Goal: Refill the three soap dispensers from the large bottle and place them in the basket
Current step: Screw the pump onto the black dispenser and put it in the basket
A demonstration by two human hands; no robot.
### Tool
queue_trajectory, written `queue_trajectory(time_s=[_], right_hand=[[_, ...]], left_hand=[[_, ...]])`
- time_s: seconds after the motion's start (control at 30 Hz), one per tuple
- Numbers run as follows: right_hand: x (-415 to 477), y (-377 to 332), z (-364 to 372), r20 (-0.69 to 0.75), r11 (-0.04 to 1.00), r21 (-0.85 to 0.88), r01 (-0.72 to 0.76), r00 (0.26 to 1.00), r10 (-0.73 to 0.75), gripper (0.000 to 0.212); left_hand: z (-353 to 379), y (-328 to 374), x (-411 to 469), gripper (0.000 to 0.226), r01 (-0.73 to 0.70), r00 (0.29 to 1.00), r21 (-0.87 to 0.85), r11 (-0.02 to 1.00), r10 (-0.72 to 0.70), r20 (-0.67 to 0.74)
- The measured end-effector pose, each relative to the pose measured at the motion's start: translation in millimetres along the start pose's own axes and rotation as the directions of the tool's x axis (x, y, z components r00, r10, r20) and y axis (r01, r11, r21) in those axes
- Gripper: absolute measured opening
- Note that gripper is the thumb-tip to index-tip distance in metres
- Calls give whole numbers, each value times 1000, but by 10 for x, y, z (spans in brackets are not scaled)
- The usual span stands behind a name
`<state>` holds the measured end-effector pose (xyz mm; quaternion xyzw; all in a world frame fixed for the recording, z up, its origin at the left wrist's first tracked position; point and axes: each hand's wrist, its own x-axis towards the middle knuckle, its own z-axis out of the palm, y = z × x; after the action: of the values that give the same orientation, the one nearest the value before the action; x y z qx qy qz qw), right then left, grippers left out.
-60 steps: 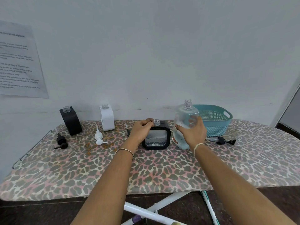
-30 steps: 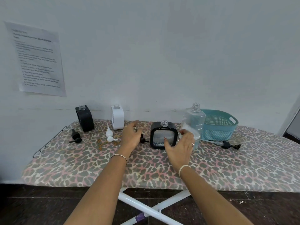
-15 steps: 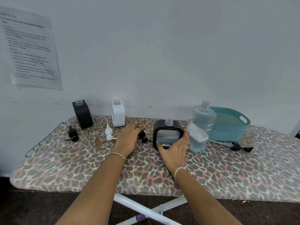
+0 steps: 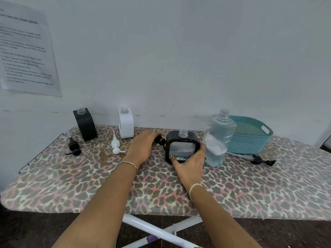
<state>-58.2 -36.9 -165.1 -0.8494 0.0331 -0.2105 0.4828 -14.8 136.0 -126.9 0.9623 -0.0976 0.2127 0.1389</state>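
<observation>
Black square-framed soap dispenser with a clear window stands uncapped on the leopard-print surface, just left of the large clear plastic bottle; the right hand clasps its lower front. The left hand curls over a black pump head beside it; whether it grips, I cannot tell.

Our right hand grips the windowed dispenser mid-board, thumb on its front, fingers round its right side. At its 9 o'clock our left hand touches a black pump; whether it grips is unclear. The bottle stands just beside at 3 o'clock, with the basket at 2 and a long pump lying beyond. At 10 o'clock stand the white dispenser and black dispenser, with a white pump and second black pump lying before them.
</observation>
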Motion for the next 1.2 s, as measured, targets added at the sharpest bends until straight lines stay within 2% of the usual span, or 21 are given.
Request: queue_trajectory(time_s=[0.13,0.23,0.33,0.4,0.47,0.63,0.93,1.1,1.2], right_hand=[[3,-20,-15,-10,1000,13,-21,1000,21,115],[-7,-30,-22,-20,1000,21,-20,1000,20,114],[-12,-29,-32,-24,999,26,-25,999,26,111],[-14,-29,-33,-28,999,26,-29,999,30,110],[-14,-28,-34,-25,999,24,-37,999,37,110],[-13,-18,-31,-8,999,8,-46,999,46,110],[5,10,-21,-8,998,13,-57,998,57,109],[9,8,-10,-17,998,23,-59,998,59,108],[11,12,-4,-18,998,30,-61,998,62,107]], left_hand=[[-140,86,67,43,-14,994,-129,991,0,-112],[-324,219,157,38,25,980,-297,955,-82,-181],[-534,395,260,36,15,936,-548,837,-204,-286],[-652,510,335,39,11,912,-711,704,-297,-281],[-730,613,396,36,14,906,-791,611,-343,-249],[-713,733,471,28,-6,931,-808,589,-293,-220],[-514,838,441,30,46,967,-754,655,-217,-130],[-378,891,377,43,81,988,-728,681,-150,-30],[-349,885,367,44,93,985,-735,671,-167,-28]])
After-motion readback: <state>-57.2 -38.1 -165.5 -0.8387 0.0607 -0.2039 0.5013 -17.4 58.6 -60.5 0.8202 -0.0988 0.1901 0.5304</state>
